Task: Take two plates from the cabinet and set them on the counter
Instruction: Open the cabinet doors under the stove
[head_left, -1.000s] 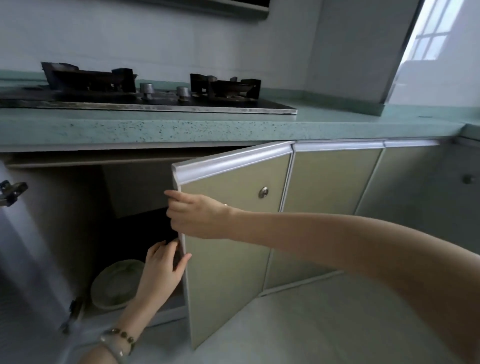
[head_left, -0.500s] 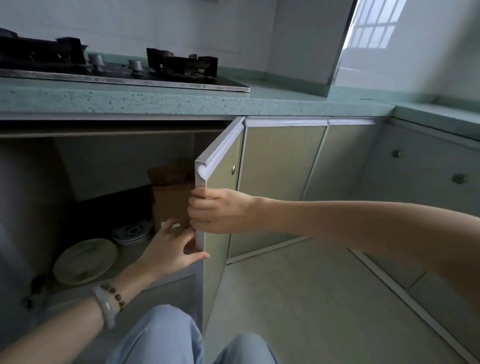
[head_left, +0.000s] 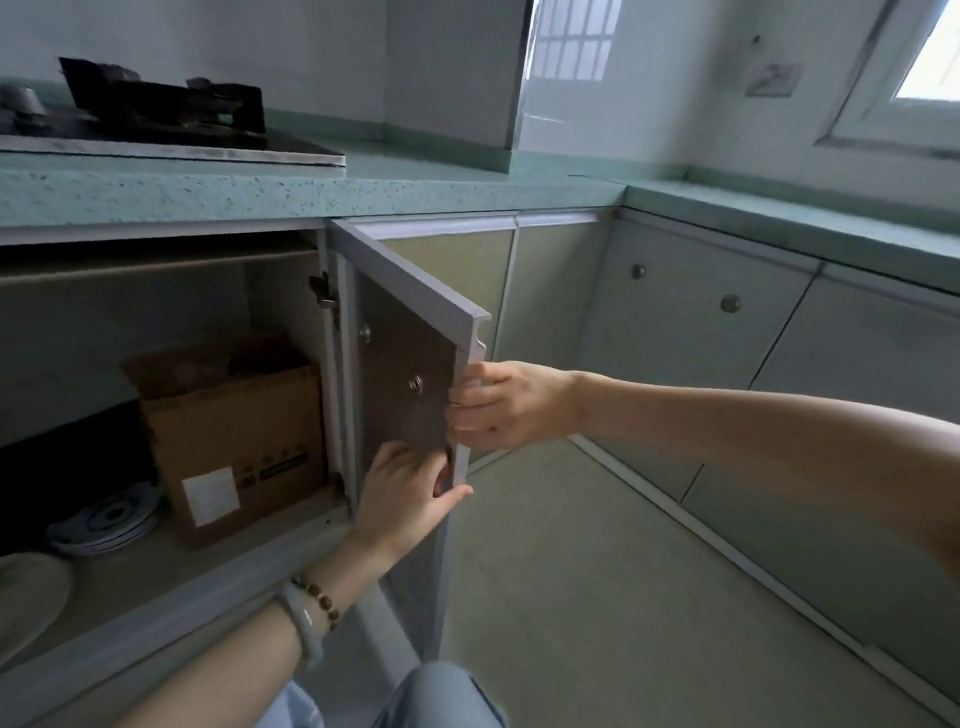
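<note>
Cabinet (head_left: 171, 582) open: cardboard box (head_left: 234, 441), stacked plates (head_left: 104, 519) inside.

Partly seen only: pale plate (head_left: 28, 597) cut by the left frame edge at lower left; stack of blue-patterned plates (head_left: 106, 517) with count unreadable in shadow; cardboard box (head_left: 234, 441) label print illegible; stove (head_left: 156, 111) cropped at upper left.

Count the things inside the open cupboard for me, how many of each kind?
Cardboard box: 1
Stack of patterned plates: 1
Plain pale plate: 1
Total: 3
The number of plates in the stack cannot be told.
</note>
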